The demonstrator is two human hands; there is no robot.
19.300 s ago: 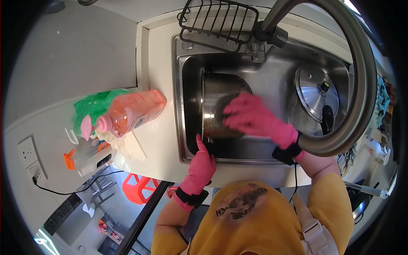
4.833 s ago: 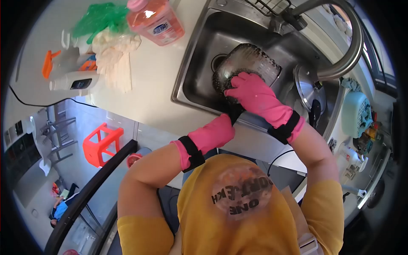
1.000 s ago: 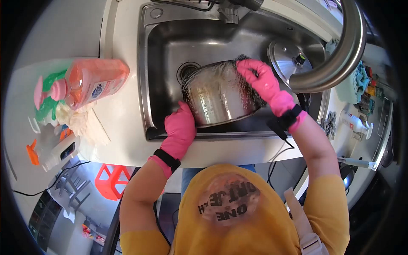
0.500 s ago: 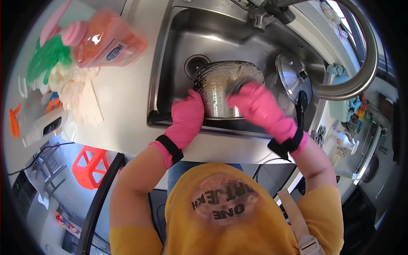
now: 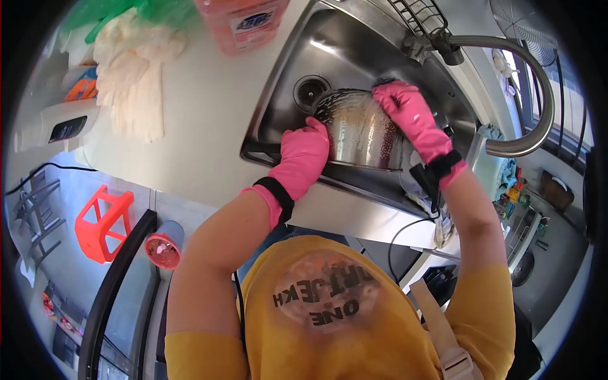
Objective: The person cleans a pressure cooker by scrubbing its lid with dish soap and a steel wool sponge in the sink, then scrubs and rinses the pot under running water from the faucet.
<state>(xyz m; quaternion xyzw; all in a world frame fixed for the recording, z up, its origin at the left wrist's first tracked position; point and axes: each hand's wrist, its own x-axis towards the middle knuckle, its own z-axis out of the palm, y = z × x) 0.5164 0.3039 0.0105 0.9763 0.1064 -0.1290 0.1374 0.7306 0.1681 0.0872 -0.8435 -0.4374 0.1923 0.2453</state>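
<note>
A wet, shiny metal pot (image 5: 361,136) with suds on its side sits in the steel sink (image 5: 278,95). My left hand (image 5: 304,152), in a pink rubber glove, is closed at the pot's left side, by a black handle (image 5: 261,149). My right hand (image 5: 408,114), also gloved in pink, is closed on a dark scouring pad (image 5: 382,82) at the pot's far right edge. Most of the pad is hidden under the fingers. My right arm and glove cover most of the area where the pot lid lies.
A curved metal faucet (image 5: 548,88) arches over the sink's right side, near a wire rack (image 5: 421,16). The drain (image 5: 311,92) is left of the pot. On the left counter are a pink soap bottle (image 5: 244,25) and pale gloves (image 5: 136,82). A red stool (image 5: 104,225) stands below.
My right hand has moved with the pad from the pot's front side to its far right edge. The left hand stays at the pot. The head view has shifted, and the lid is now mostly hidden.
</note>
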